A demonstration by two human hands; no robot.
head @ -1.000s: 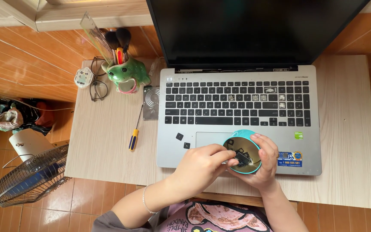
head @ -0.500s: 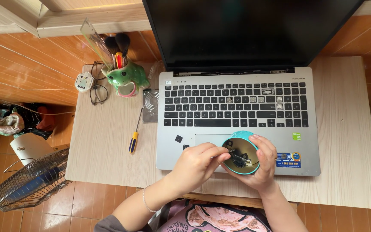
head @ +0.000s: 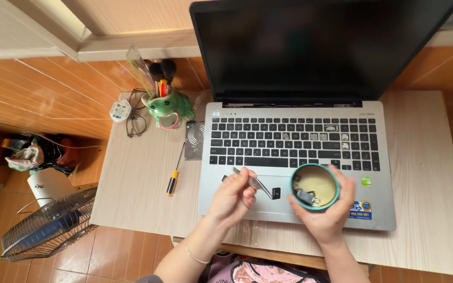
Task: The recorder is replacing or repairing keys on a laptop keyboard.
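My left hand point(head: 233, 198) grips metal tweezers point(head: 254, 182), and a small black keycap point(head: 276, 193) sits at their tip, just above the laptop's touchpad. My right hand point(head: 325, 220) cups a teal bowl point(head: 325, 181) with a yellowish inside, held over the silver laptop point(head: 389, 173) at its palm rest. A few dark keycaps point(head: 305, 197) lie in the bowl. The tweezers' tip is just left of the bowl's rim. Some keys are off the black keyboard point(head: 294, 141), showing bare sockets.
On the pale wooden table point(head: 425, 157), left of the laptop, lie a yellow-and-blue screwdriver point(head: 173, 178), a bare hard drive point(head: 195, 140), glasses point(head: 135, 124) and a green frog-shaped pot point(head: 170, 107) holding brushes. A floor fan point(head: 48, 225) stands at the lower left.
My left hand has pulled the tweezers out of the bowl and to the left, with a keycap now at their tip. The bowl has stayed in my right hand.
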